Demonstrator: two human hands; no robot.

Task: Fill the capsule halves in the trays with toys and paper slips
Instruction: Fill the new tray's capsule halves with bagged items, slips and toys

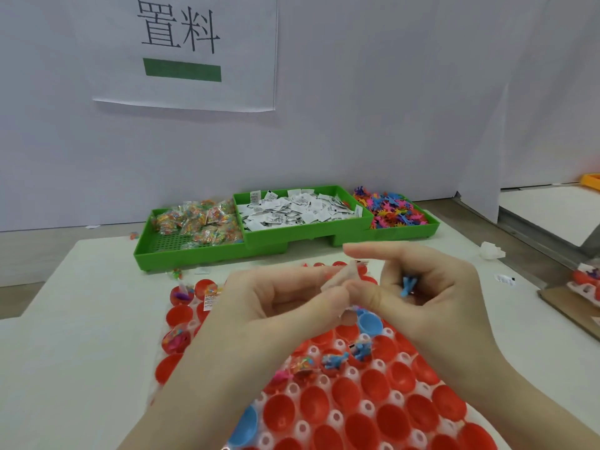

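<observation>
A clear tray [337, 417] of red capsule halves [373, 381], with a blue half [370, 323] among them, lies in front of me. Several halves hold toys [360, 349] and bead packets [302, 365]. My left hand [276, 300] and my right hand [431, 287] meet above the tray, both pinching a small white paper slip [341, 279]. A blue toy figure [407, 285] is tucked under the curled fingers of my right hand.
Three green bins stand at the back: bead packets [198, 222] on the left, paper slips [298, 209] in the middle, colourful toy figures [389, 209] on the right. A crumpled paper [492, 250] and another filled tray [587, 280] lie to the right.
</observation>
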